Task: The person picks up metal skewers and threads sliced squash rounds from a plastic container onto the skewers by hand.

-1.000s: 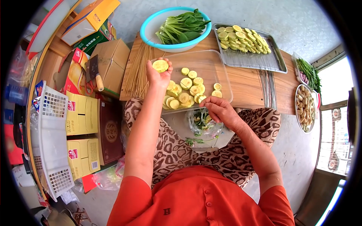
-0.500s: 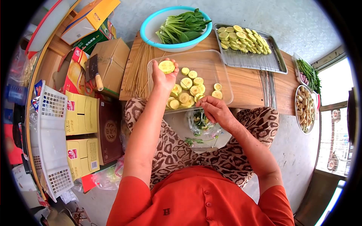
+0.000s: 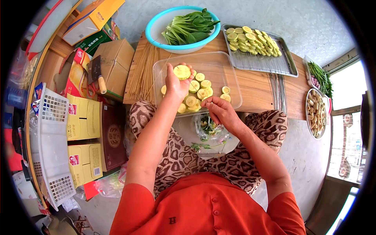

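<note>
My left hand (image 3: 177, 83) is closed around a round slice of zucchini (image 3: 182, 72), its pale cut face turned up above the clear plastic tub (image 3: 231, 74). Lower and to the right, my right hand (image 3: 220, 111) pinches thumb and forefinger together at the tub's near edge. A thin skewer seems to run from that pinch toward the held slice, though it is faint. Loose zucchini slices (image 3: 203, 93) lie in the tub below and beside both hands.
Bamboo sticks (image 3: 144, 74) and metal skewers (image 3: 278, 94) flank the tub. Behind stand a blue-rimmed basin (image 3: 150, 29) of greens and a metal tray (image 3: 288, 58) with skewered slices. A platter (image 3: 316, 113) sits right; boxes and a cleaver (image 3: 96, 70) are left.
My left hand has moved right and slightly down with the zucchini slice, closer to my right hand. My right hand has shifted slightly left, still pinched.
</note>
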### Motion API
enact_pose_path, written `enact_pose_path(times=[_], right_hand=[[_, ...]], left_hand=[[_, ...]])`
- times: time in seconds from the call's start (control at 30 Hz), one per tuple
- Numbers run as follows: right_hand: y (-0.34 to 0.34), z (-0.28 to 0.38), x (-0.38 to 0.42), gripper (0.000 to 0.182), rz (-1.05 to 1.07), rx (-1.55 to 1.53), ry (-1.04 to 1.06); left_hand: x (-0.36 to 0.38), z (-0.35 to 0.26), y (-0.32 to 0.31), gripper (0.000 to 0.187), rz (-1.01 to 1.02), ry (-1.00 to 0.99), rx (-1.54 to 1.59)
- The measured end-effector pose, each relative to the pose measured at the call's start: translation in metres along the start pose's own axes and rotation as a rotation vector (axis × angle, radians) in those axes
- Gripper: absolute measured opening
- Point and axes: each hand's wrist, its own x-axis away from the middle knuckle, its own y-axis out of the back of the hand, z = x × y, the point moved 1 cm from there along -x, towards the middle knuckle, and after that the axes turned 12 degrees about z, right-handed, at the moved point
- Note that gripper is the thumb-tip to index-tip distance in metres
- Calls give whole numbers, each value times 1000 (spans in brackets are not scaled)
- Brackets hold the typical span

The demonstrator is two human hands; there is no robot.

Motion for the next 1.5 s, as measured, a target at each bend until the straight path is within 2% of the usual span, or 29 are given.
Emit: enact_pose_path(times=[0.47,0.87,1.5], right_hand=[[-5,6,7,20,40,7,-5],[-2,4,3,20,8,-35,-28],[4,-5,-22,19,-25,20,79]], left_hand=[[-19,-30,18,61,-51,-166,12],[-12,-13,11,57,-12,-115,-35],[4,15,-4,54,65,20,-74]])
